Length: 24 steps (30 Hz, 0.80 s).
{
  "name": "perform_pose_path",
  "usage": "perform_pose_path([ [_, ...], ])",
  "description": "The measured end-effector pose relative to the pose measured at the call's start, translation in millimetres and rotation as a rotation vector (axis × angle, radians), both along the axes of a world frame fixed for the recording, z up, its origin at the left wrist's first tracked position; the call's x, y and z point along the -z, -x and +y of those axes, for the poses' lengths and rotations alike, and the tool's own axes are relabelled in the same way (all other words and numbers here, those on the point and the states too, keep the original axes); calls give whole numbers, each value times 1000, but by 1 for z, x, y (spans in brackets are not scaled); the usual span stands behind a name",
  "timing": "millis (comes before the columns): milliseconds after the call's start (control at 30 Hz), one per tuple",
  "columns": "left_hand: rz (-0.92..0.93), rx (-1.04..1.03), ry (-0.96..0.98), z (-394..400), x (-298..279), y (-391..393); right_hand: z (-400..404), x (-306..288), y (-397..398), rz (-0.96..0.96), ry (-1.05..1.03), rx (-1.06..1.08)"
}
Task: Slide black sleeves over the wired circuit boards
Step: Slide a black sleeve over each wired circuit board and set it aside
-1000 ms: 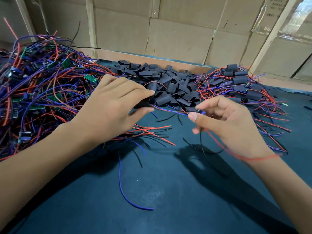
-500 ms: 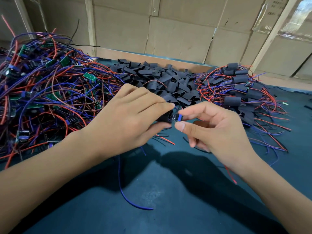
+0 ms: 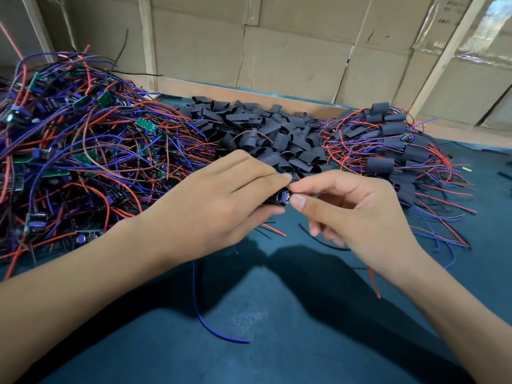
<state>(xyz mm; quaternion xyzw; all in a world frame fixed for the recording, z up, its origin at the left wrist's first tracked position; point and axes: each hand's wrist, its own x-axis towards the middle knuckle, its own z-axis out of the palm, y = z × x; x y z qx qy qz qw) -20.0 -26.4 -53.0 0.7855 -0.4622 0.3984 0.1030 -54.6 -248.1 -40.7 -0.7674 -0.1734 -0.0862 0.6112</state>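
I judge the risk is the board snagging at the sleeve (image 3: pixel 273 199) mouth, or loose wires (image 3: pixel 199 306) catching. My left hand (image 3: pixel 210 206) grips the sleeve with curled fingers (image 3: pixel 257 173). My right hand (image 3: pixel 357 214), at 3 o'clock, pinches narrowly on the board (image 3: pixel 284 195)'s blue end, mid-tabletop (image 3: pixel 277 342).

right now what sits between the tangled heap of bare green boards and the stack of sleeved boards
In the head view, a pile of loose black sleeves lies between the tangled heap of bare green circuit boards and the stack of sleeved boards.
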Motion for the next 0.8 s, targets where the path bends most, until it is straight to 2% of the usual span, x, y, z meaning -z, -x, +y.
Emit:
perform_pose_path([
  [133,21,27,-17,-5,3,3,4,7,-3,20,-13,15],
  [267,22,28,-14,-6,3,3,4,6,-3,118,-20,-6],
  [400,49,33,7,-6,1,3,1,0,1,76,123,-112],
  [500,122,25,-28,-4,1,2,-1,-1,-4,30,148,-21],
  [600,176,-54,-80,8,-1,-9,-26,-9,-16,-97,173,146],
  [667,297,-69,-173,21,0,-17,-58,-18,-25,-158,226,288],
  [733,444,-56,-287,31,5,-23,-88,-23,-31,-127,359,361],
  [800,516,-38,-306,31,9,-25,-110,-21,-38,-43,602,424],
])
